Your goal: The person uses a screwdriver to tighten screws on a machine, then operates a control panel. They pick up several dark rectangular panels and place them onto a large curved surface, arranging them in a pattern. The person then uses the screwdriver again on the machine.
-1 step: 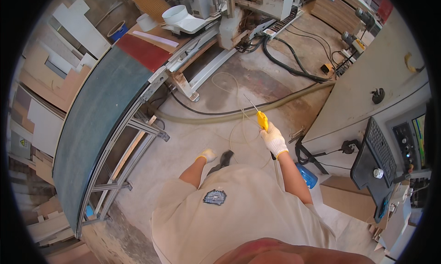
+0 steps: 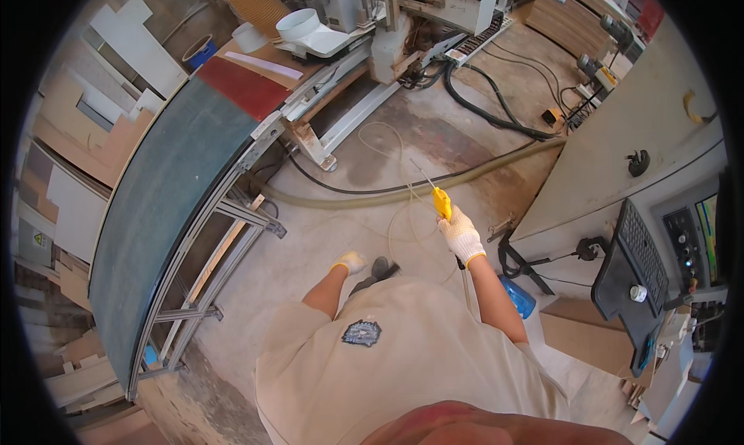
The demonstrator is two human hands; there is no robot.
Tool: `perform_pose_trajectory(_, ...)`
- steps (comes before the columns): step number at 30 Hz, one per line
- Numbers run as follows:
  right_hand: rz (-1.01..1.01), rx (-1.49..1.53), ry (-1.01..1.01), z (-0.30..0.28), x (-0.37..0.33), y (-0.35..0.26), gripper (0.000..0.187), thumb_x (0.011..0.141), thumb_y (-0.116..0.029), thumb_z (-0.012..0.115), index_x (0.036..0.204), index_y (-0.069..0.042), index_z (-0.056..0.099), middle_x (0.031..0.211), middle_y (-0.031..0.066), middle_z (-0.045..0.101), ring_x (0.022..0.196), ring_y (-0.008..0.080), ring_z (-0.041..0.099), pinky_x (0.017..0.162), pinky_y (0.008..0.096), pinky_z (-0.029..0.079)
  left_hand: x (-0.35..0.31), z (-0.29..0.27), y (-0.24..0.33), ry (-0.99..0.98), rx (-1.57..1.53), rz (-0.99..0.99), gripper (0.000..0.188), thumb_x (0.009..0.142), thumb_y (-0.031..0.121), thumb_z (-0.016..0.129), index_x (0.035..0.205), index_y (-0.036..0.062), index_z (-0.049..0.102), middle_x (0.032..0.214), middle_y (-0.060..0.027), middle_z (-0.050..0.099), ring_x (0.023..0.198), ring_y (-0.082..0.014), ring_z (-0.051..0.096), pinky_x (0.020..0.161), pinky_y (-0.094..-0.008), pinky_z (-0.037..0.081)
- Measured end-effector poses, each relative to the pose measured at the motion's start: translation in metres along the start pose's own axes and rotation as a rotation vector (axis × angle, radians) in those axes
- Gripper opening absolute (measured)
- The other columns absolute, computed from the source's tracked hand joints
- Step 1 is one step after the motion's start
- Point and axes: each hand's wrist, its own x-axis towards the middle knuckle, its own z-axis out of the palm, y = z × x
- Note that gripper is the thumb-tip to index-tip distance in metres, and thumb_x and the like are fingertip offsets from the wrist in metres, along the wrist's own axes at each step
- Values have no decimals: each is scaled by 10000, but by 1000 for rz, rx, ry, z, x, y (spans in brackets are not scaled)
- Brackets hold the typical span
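My right hand (image 2: 462, 237), in a whitish knit glove with a yellow cuff edge, is closed around a yellow air blow gun (image 2: 442, 202). The gun's thin metal nozzle points up and to the left, over the floor. A hose (image 2: 466, 288) shows just below that hand, beside my forearm. My left hand (image 2: 352, 262), gloved alike, hangs low near my dark shoe (image 2: 380, 268), touching nothing that I can see. Its fingers are too small and blurred to make out.
A long conveyor with a dark green belt (image 2: 167, 178) curves along the left. White-topped machinery (image 2: 314, 36) stands at its far end. Thick hoses (image 2: 349, 203) cross the floor ahead. On the right are a cabinet (image 2: 620, 166), a keyboard (image 2: 642, 247) and a blue plastic bottle (image 2: 517, 296).
My shoe has shifted slightly. My right hand and the air blow gun have moved a touch to the left; the grip stays the same.
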Motion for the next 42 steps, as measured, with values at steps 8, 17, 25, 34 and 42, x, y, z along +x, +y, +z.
perform_pose_trajectory(8, 79, -63, -89, 8, -10, 12, 392, 963, -302, 643, 1256, -49, 586, 1135, 271, 692, 1079, 468, 644, 912, 529, 519, -16, 26, -34, 60, -173, 179, 286, 866, 330, 658, 876, 55, 738, 812, -121, 729, 640, -248, 634, 624, -426, 517)
perform_pose_trajectory(17, 116, -214, -155, 25, -36, 60, 391, 958, -298, 654, 1263, -62, 593, 1068, 241, 715, 988, 428, 693, 845, 507, 544, 12, 15, -48, -278, 70, 1, 375, 976, 434, 621, 903, 88, 747, 821, -111, 741, 676, -246, 668, 620, -413, 537)
perform_pose_trajectory(25, 183, -98, -537, 10, -76, 53, 320, 960, -273, 655, 1186, -48, 631, 958, 174, 721, 788, 291, 713, 674, 422, 554, 27, -76, 57, -127, -1539, 20, 627, 1041, 537, 543, 1435, 50, 538, 1363, -153, 644, 1149, -330, 669, 944, -472, 564)
perform_pose_trajectory(34, 723, 237, 86, 28, -95, 193, 216, 1001, -250, 570, 1097, -65, 628, 754, 49, 636, 489, 163, 564, 407, 359, 489, 34, -31, 11, 7, -465, 2, 304, 994, 379, 658, 1002, 92, 756, 854, -36, 729, 717, -167, 661, 619, -342, 532)
perform_pose_trajectory(42, 1021, 483, 32, 25, -135, 271, 231, 1010, -245, 557, 1123, -51, 612, 785, 83, 663, 491, 150, 551, 449, 328, 501, 7, 20, -65, -256, -411, -261, 317, 950, 356, 657, 764, 99, 663, 672, -43, 640, 534, -190, 562, 493, -370, 440)
